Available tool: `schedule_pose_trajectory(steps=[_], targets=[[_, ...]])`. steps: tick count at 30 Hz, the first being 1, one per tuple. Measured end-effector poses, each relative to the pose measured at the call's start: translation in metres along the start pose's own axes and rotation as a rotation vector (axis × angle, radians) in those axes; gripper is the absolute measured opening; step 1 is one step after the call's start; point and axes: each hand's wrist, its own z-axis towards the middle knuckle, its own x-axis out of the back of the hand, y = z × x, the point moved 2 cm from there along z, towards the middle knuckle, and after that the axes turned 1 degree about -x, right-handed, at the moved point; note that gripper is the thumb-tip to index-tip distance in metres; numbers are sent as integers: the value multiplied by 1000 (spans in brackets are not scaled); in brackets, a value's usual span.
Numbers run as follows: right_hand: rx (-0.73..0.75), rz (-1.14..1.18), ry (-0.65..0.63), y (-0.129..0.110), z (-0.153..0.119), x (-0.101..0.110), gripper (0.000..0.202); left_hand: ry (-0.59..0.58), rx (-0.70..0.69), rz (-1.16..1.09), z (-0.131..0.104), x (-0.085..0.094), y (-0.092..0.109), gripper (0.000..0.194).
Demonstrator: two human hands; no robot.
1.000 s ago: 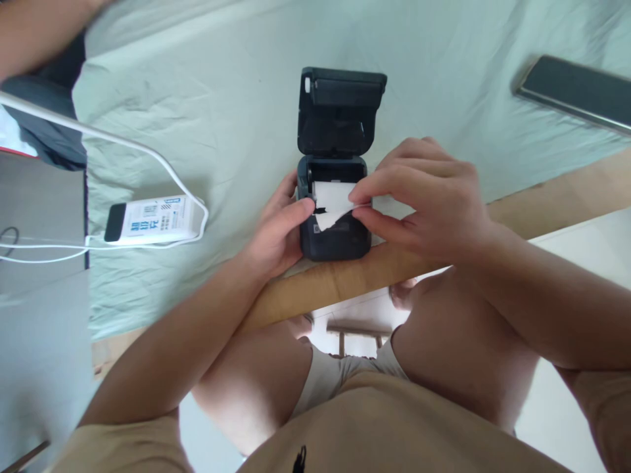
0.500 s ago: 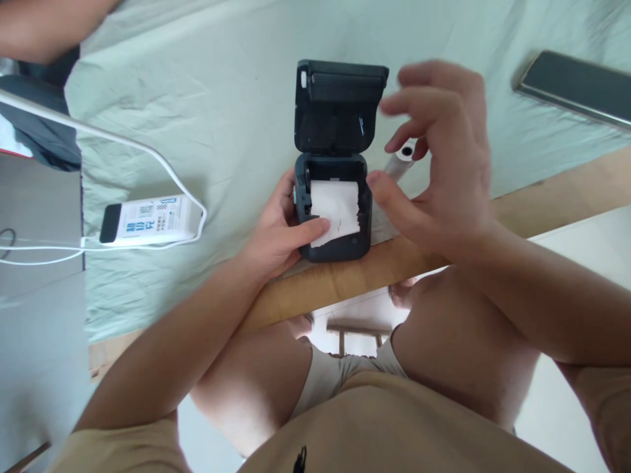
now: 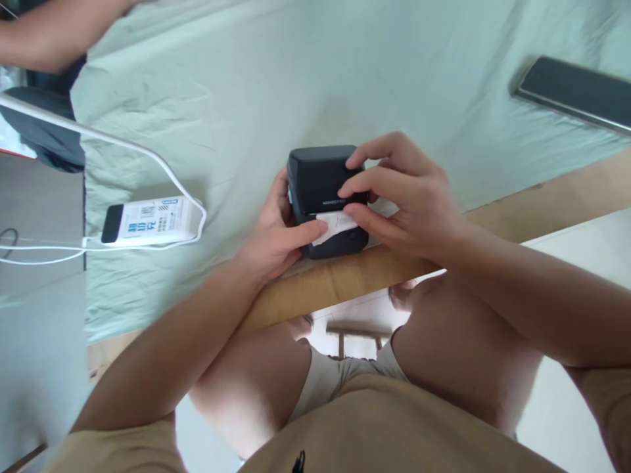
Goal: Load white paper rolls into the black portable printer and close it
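Observation:
A small dark label printer (image 3: 315, 174) sits at the table's front edge with its lid down. A strip of white label paper (image 3: 338, 223) sticks out from under the lid at the front. My left hand (image 3: 276, 230) is wrapped round the printer's left side, its thumb pressing the paper's left end. My right hand (image 3: 407, 194) is on the printer from the right; bent fingers rest on the lid and the thumb lies at the paper's right end. Behind this hand, a white piece, mostly hidden, shows between thumb and fingers.
Left of the printer lies a white power bank (image 3: 152, 221) with a white cable (image 3: 133, 144) looped around it. A dark flat phone-like object (image 3: 576, 92) lies at the far right. Another person's arm (image 3: 64, 33) reaches in at the top left. A pale green cloth (image 3: 236, 98) covers the table.
The printer's lid has swung down from upright to shut over the paper. My right hand has moved left and down onto the lid. My left hand keeps its hold.

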Motion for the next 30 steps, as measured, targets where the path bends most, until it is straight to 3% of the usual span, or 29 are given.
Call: schedule_pose_trajectory(steps=[4, 6, 10, 13, 22, 30], targets=[[64, 46, 88, 1, 0, 0, 7, -42, 9, -78, 1, 0, -2, 72], [-16, 101, 87, 2, 4, 2, 13, -46, 44, -100, 1, -1, -3, 67], [-244, 163, -172, 2, 13, 7, 47, -4, 110, -75, 1, -4, -1, 59], [-287, 137, -273, -1, 18, 11, 55, 29, 114, -65, 1, -3, 0, 51], [-337, 201, -247, 3, 13, 6, 53, 32, 91, -90, 5, -4, -4, 40], [-222, 197, -170, -1, 7, 8, 45, -13, 107, -105, 3, -3, -3, 40]])
